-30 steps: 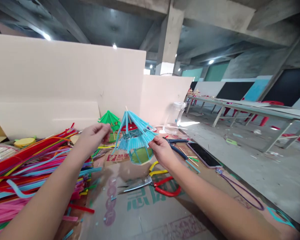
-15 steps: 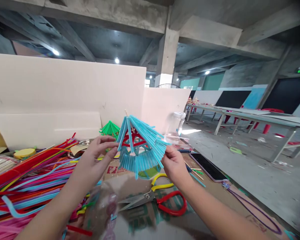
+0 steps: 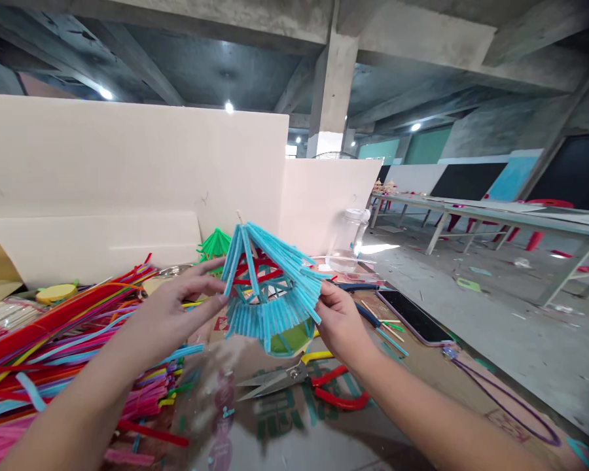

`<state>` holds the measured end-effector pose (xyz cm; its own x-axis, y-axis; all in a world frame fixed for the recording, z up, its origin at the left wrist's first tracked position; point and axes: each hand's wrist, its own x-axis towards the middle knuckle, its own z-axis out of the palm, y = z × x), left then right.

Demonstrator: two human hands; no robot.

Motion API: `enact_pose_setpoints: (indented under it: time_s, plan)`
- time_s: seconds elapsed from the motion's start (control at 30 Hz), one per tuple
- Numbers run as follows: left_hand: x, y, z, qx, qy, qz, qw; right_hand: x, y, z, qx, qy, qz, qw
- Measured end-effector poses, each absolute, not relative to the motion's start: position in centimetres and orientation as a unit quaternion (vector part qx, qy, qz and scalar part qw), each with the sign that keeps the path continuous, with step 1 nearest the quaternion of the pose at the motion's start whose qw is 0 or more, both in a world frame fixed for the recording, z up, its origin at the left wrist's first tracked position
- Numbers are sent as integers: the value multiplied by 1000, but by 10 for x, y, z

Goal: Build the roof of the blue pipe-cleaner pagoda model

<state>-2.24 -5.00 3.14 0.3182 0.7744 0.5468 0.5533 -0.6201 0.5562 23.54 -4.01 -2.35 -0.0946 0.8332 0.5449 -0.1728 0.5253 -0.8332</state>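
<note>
A light-blue pipe-cleaner model with a cone-shaped roof [image 3: 294,281] is held up over the table, tilted. Through a gap in its roof show red strips [image 3: 265,268] and a thin frame. Under the rim a round green base [image 3: 289,340] is partly visible. My right hand [image 3: 341,317] pinches the roof's right edge between thumb and fingers. At the left edge, the thumb and fingers of my left hand [image 3: 189,301] close on the roof's rim. Below the model lie scissors [image 3: 294,376] with one yellow and one red handle; part of the yellow loop is hidden.
Bundles of coloured pipe cleaners [image 3: 78,347] cover the left side. A small green umbrella-shaped piece [image 3: 216,243] stands behind. To the right lie blue-handled pliers [image 3: 368,314], thin sticks [image 3: 383,324] and a phone [image 3: 415,317]. A clear jar [image 3: 351,239] stands by the white board [image 3: 142,163].
The model has shifted slightly left and tipped, so more of its green base shows. Both hands stay at its edges. The camera view has moved slightly.
</note>
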Motion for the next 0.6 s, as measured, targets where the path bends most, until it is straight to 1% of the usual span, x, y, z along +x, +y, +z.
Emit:
enact_pose_setpoints:
  time_s: [0.07,0.17,0.23,0.3,0.37,0.43,0.5,0.6]
  plan:
    - [-25,-60,40,788,423,447,-13,235,-41,-21,-286,-629,379,615]
    - [-12,-78,46,802,328,458,-201,234,-44,-18,-306,-650,350,601]
    - [0,-84,43,809,293,416,-293,233,-45,-18,-307,-656,346,597]
    - [10,-83,37,806,293,374,-353,233,-45,-19,-306,-661,345,592]
    - [14,-79,31,801,304,353,-375,233,-44,-21,-310,-666,345,584]
    - [14,-76,28,798,301,365,-373,233,-42,-22,-317,-663,349,582]
    - [13,-77,28,791,282,411,-353,233,-40,-22,-315,-646,368,590]
    - [13,-86,30,763,274,502,-301,232,-37,-18,-276,-586,439,622]
